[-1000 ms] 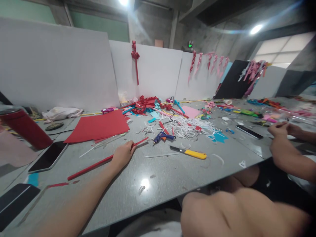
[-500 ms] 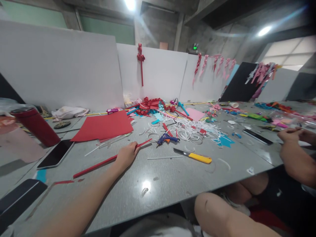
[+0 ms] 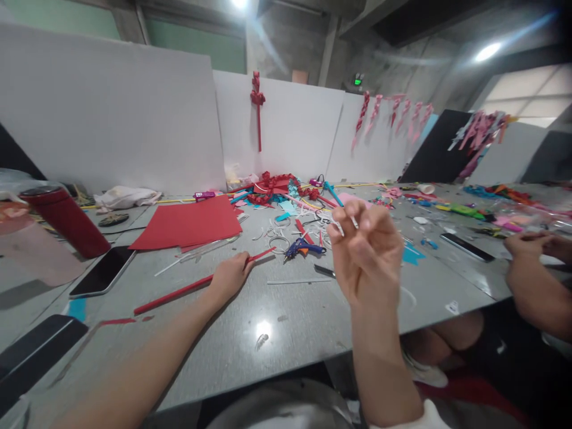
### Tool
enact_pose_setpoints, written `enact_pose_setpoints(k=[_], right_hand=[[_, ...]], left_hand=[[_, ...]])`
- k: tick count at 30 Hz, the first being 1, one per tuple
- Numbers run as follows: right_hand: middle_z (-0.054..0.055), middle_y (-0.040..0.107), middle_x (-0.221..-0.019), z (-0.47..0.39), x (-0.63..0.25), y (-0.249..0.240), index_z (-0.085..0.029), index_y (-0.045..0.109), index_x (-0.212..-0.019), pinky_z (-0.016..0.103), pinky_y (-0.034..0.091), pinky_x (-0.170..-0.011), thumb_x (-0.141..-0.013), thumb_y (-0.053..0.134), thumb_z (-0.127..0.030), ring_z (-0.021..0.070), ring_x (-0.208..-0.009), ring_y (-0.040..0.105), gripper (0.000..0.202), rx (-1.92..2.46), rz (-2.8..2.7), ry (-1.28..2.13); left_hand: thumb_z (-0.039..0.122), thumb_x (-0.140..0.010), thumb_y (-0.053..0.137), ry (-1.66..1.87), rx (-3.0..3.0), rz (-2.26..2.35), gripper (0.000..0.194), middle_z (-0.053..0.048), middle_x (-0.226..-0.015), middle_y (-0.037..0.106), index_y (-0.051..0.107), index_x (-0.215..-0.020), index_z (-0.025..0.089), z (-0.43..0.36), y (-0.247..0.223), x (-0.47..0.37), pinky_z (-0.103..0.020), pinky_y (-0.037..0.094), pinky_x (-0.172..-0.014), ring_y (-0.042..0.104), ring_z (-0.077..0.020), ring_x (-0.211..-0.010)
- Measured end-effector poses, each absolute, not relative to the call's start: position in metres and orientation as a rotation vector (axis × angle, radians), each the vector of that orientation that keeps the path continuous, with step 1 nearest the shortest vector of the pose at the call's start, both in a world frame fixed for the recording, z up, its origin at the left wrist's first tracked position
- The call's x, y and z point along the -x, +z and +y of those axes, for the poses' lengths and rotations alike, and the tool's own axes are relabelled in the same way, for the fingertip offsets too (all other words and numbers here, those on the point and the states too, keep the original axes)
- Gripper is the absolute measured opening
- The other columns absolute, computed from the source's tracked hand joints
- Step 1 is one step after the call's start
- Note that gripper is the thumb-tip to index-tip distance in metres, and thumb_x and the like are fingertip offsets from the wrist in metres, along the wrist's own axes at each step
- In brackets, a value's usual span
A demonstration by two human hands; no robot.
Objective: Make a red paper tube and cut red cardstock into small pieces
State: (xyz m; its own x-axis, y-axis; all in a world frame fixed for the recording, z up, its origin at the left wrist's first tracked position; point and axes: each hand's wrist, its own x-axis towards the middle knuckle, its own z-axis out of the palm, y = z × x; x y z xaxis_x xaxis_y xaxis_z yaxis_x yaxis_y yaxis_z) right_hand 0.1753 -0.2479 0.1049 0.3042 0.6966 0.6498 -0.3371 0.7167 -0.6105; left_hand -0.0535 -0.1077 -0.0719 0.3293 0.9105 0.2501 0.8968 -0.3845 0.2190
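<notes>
My left hand (image 3: 230, 277) rests on the table, its fingers closed on a long, thin red stick (image 3: 174, 296). A narrow red strip pokes out past the fingertips; the part under the hand is hidden. My right hand (image 3: 369, 256) is raised above the table, palm toward me, with curled fingers apart and nothing visible in them. Behind it lies a utility knife (image 3: 324, 271), its yellow handle hidden by the hand and only the dark blade end showing. A blue glue gun (image 3: 304, 247) lies between the two hands, farther back.
Red paper sheets (image 3: 192, 223) lie left, near a phone (image 3: 102, 271) and a red flask (image 3: 67, 220). Paper scraps and red curled decorations (image 3: 274, 185) are heaped at the back. A co-worker's hands (image 3: 531, 244) are at the right, by another phone (image 3: 467, 246).
My right hand has come up into view from below, now covering the knife's handle and part of the white scraps. My left hand stays in place on the red stick.
</notes>
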Motion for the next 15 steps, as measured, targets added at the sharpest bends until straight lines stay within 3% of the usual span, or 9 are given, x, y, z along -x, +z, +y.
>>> enact_pose_setpoints(k=[8,10,12,13,15], right_hand=[[-0.004,0.067,-0.098,-0.211,-0.203,0.096,-0.028,0.066,-0.081,0.026,0.063,-0.083,-0.065,0.096,-0.031,0.012,-0.093,0.07,0.034,0.384,-0.987,0.565],[-0.003,0.066,-0.1,-0.217,-0.216,0.108,-0.029,0.065,-0.084,0.026,0.062,-0.087,-0.073,0.091,-0.044,0.0129,-0.102,0.068,0.032,0.456,-0.952,0.465],[0.0,0.067,-0.104,-0.228,-0.232,0.132,-0.03,0.064,-0.09,0.027,0.06,-0.093,-0.092,0.072,-0.054,0.0132,-0.117,0.063,0.025,0.7,-0.926,0.294],[0.001,0.067,-0.105,-0.235,-0.241,0.146,-0.031,0.064,-0.092,0.027,0.058,-0.096,-0.101,0.061,-0.052,0.0122,-0.123,0.06,0.023,0.901,-0.935,0.211],[0.002,0.068,-0.101,-0.252,-0.261,0.173,-0.032,0.064,-0.093,0.024,0.053,-0.099,-0.107,0.056,-0.043,0.0092,-0.128,0.056,0.019,1.193,-0.939,0.119]], left_hand=[[0.045,-0.109,0.042,0.494,-2.526,1.747,0.031,-0.009,-0.102,0.075,0.061,-0.104,0.021,-0.108,-0.069,0.052,-0.03,0.041,-0.073,0.071,-0.0242,-0.09],[0.046,-0.109,0.041,0.48,-2.515,1.754,0.032,-0.01,-0.103,0.075,0.061,-0.106,0.021,-0.108,-0.069,0.052,-0.03,0.041,-0.074,0.071,-0.0243,-0.091],[0.046,-0.108,0.04,0.475,-2.516,1.752,0.033,-0.01,-0.105,0.075,0.061,-0.109,0.02,-0.108,-0.07,0.052,-0.03,0.042,-0.075,0.071,-0.0248,-0.093],[0.047,-0.108,0.04,0.477,-2.522,1.749,0.034,-0.011,-0.106,0.075,0.061,-0.109,0.02,-0.107,-0.07,0.053,-0.031,0.042,-0.075,0.071,-0.0251,-0.093],[0.048,-0.108,0.039,0.481,-2.535,1.74,0.036,-0.011,-0.107,0.075,0.062,-0.109,0.02,-0.107,-0.071,0.053,-0.031,0.042,-0.075,0.071,-0.0256,-0.093]])
